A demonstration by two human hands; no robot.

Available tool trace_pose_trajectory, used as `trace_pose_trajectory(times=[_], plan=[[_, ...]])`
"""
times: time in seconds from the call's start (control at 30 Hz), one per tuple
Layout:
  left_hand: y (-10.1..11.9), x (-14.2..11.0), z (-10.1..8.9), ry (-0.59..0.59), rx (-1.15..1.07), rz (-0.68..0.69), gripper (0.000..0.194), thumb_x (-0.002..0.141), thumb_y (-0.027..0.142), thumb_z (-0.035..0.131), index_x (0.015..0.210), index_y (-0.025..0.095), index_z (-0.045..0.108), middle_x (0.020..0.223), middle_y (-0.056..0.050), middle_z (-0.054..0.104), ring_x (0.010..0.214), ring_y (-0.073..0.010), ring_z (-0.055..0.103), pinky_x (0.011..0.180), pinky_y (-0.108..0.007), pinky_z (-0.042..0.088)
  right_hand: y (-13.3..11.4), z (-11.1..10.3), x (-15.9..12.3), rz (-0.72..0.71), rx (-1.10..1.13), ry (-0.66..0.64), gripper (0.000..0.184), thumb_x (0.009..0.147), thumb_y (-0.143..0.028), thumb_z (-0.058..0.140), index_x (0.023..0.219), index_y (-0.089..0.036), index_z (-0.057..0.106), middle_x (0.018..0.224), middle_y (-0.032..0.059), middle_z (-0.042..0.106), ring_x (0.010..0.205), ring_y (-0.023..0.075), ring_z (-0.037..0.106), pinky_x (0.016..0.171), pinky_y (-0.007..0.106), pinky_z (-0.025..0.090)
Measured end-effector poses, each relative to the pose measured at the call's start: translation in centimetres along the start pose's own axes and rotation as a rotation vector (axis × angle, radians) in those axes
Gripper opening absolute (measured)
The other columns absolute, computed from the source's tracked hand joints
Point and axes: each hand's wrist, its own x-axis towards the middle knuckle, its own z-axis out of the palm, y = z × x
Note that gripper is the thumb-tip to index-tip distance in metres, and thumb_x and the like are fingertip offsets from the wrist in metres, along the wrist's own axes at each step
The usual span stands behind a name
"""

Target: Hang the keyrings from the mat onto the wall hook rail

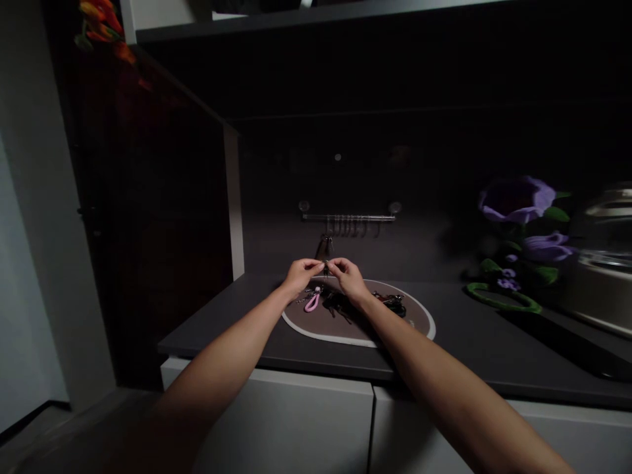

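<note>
Both my arms reach forward over a dark counter. My left hand (302, 274) and my right hand (347, 275) meet fingertip to fingertip, pinching a small metal key ring (326, 266) between them above an oval tray (345, 337). On the tray lie several keys, a pink loop strap (312, 303) and a dark key bunch (392, 302). A hook rail (348, 217) on the back wall carries one hanging key set (324, 245) just behind my hands.
A purple artificial flower (518, 199) with green leaves stands at the right, beside a metal pot (605, 263). A tall dark cabinet (148, 217) closes the left side. White cupboard fronts (296, 421) run below the counter (469, 342).
</note>
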Motion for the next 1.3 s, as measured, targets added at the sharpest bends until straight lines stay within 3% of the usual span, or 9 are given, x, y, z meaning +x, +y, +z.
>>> trace_pose_trajectory(times=[0.13, 0.33, 0.67, 0.9, 1.3], plan=[[-0.1, 0.1, -0.2, 0.02, 0.012, 0.033, 0.031, 0.061, 0.037, 0.067, 0.08, 0.013, 0.067, 0.081, -0.007, 0.067, 0.077, -0.0172, 0.059, 0.074, -0.029, 0.043, 0.0, 0.0, 0.5, 0.07, 0.11, 0.05, 0.037, 0.055, -0.047, 0.066, 0.071, -0.015, 0.057, 0.067, -0.0006, 0.056, 0.063, 0.0096, 0.05, 0.065, 0.025, 0.043], [-0.1, 0.2, -0.3, 0.041, 0.094, 0.042, 0.023, 0.064, 0.034, 0.062, 0.072, 0.013, 0.067, 0.069, -0.005, 0.065, 0.067, -0.015, 0.057, 0.066, -0.026, 0.042, -1.0, -0.2, 3.0, 0.15, 0.263, 0.167, 0.033, 0.054, -0.042, 0.067, 0.069, -0.015, 0.055, 0.06, -0.0027, 0.053, 0.052, 0.0069, 0.047, 0.052, 0.021, 0.041], [-0.6, 0.4, -0.4, 0.067, 0.15, 0.018, 0.017, 0.066, 0.03, 0.059, 0.067, 0.014, 0.065, 0.064, -0.003, 0.063, 0.061, -0.0135, 0.054, 0.061, -0.025, 0.04, -2.5, 0.6, 7.8, 0.266, 0.396, 0.367, 0.012, 0.068, -0.022, 0.06, 0.063, -0.015, 0.051, 0.054, -0.0029, 0.053, 0.046, 0.0059, 0.049, 0.047, 0.019, 0.044], [-1.2, 0.7, -0.4, 0.072, 0.169, 0.015, 0.019, 0.067, 0.03, 0.058, 0.069, 0.012, 0.065, 0.064, -0.003, 0.063, 0.059, -0.0118, 0.052, 0.06, -0.023, 0.04, -2.0, 1.7, 9.6, 0.304, 0.407, 0.485, 0.012, 0.071, -0.019, 0.058, 0.062, -0.013, 0.051, 0.046, -0.0049, 0.049, 0.037, 0.0037, 0.044, 0.038, 0.016, 0.039], [-1.0, 0.7, -0.4, 0.072, 0.189, 0.023, 0.022, 0.067, 0.032, 0.057, 0.069, 0.012, 0.065, 0.064, -0.003, 0.063, 0.059, -0.0113, 0.052, 0.059, -0.023, 0.039, -2.3, 2.7, 10.4, 0.388, 0.443, 0.578, 0.013, 0.077, -0.017, 0.051, 0.065, -0.014, 0.05, 0.047, -0.0054, 0.049, 0.04, 0.0044, 0.047, 0.036, 0.014, 0.04]])
